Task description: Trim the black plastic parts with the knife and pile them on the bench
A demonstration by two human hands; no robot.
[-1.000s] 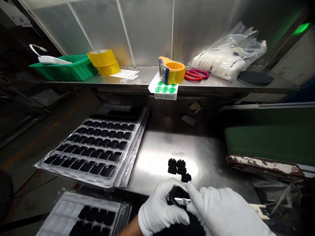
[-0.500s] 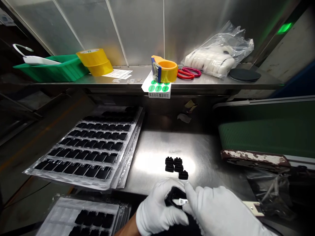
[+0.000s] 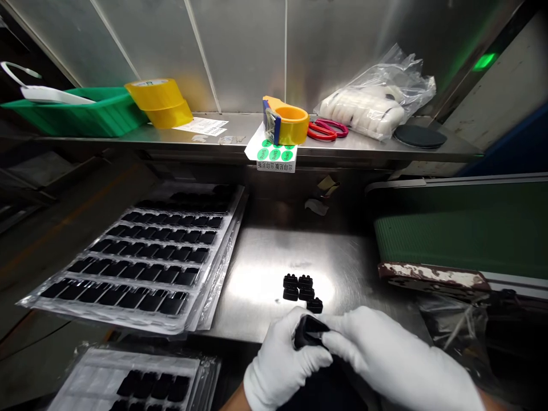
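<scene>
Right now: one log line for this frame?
left hand: holds black part | right hand: pinches same part | loose parts: on steel table | tray: left

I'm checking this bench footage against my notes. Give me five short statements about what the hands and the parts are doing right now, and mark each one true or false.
1. Both hands wear white gloves. True: the left hand and the right hand are both gloved.
2. The two hands hold one small black part between them. True.
3. The loose black parts on the steel table are stacked in a tall pile. False: they lie flat in a small cluster.
4. The red scissors lie on the table beside the hands. False: they lie up on the shelf, beside the tape dispenser.
5. The upper tray to the left has no parts in it. False: black parts fill its rows.
</scene>
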